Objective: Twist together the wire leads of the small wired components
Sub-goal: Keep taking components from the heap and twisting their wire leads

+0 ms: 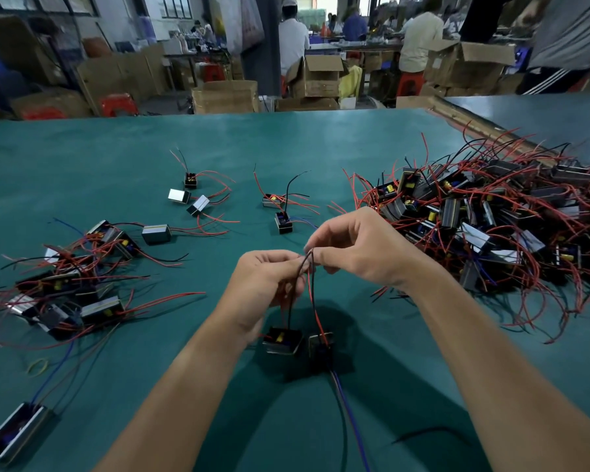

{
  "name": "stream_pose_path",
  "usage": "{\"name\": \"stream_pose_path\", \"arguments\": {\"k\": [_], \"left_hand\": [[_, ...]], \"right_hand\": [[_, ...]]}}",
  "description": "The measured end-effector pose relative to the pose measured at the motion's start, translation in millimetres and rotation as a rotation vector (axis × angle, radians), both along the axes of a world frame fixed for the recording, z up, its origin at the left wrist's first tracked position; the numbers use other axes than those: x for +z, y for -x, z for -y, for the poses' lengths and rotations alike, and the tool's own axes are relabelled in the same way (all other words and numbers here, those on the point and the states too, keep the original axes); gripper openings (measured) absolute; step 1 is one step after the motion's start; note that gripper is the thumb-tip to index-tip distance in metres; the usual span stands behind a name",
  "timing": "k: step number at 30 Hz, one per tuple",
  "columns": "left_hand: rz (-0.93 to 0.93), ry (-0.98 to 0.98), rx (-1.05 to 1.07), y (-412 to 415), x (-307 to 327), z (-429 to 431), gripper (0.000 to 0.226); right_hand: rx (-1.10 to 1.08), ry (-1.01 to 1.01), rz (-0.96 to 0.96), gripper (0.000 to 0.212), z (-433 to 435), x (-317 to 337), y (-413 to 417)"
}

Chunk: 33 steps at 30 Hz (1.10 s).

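While left hand (269, 284), right hand (358, 247) pinch leads (310, 287) — cardboard box (321, 85) open.

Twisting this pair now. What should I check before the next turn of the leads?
1. Grip: left hand and right hand both pinch the wire leads where they meet: ok.
2. Pair complete: left component and right component both sit below the hands: ok.
3. Lead ends level: hidden by the fingertips: cannot tell.
4. Twist already started: too small to see: cannot tell.
5. Blue wires trail toward the person, away from the pinch: ok.
6. Pile on the right is apart from the held leads: ok.
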<state>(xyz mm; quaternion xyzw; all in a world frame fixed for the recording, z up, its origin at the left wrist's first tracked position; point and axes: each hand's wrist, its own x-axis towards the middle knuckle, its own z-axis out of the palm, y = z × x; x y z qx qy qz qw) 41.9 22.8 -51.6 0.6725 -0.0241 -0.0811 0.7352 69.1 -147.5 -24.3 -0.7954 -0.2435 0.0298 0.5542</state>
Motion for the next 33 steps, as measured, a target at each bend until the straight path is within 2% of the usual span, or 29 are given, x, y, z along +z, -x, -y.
{"name": "stream_pose_path", "arguments": {"k": [4,6,7,10,11,13,15,18,20,23,25,29,33], "left_hand": [[-0.098,0.090,-0.023,-1,1,0,0.021],[-0.033,0.017,0.015,-1,-1,1,0.027],[0.069,-0.086,0.045,0,-3,2,0.029],[0.591,-0.599,0.165,2,-11,3,0.020],[0.725,-0.716,0.195,3,-12,2,0.017],[0.844,-0.795,0.215,3,-14,-2,0.016],[0.811,-0.761,0.200,2,-15,-2,0.017],[0.526,-0.518,0.142,-4,-15,0,0.022],[0.419,-0.454,0.123,-6,-15,-2,0.028],[0.539,-0.570,0.126,-4,-17,-2,0.023],[0.611,-0.588,0.125,-1,-16,1,0.015],[0.711,-0.636,0.113,2,-12,-1,0.015],[0.785,-0.711,0.106,6,-8,-1,0.014]], "right_hand": [[0.001,0.097,0.037,0.015,5,0,-2],[0.004,0.161,0.029,0.018,3,-1,-3],[0.004,0.189,0.020,0.020,3,-2,-4],[-0.010,0.245,-0.042,0.016,2,-4,-5],[-0.009,0.248,-0.070,0.016,2,-4,-5],[-0.002,0.247,-0.137,0.019,3,-4,-6],[-0.009,0.227,-0.168,0.022,2,-3,-5],[-0.044,0.169,-0.091,0.022,-1,-3,-4],[-0.040,0.162,-0.073,0.025,-3,-4,-4],[-0.056,0.183,-0.157,0.029,-3,-3,-3],[-0.079,0.115,-0.321,0.030,-2,0,-4],[-0.033,0.051,-0.580,0.027,-1,3,-3],[0.017,0.033,-0.688,0.027,0,4,-3]]}}
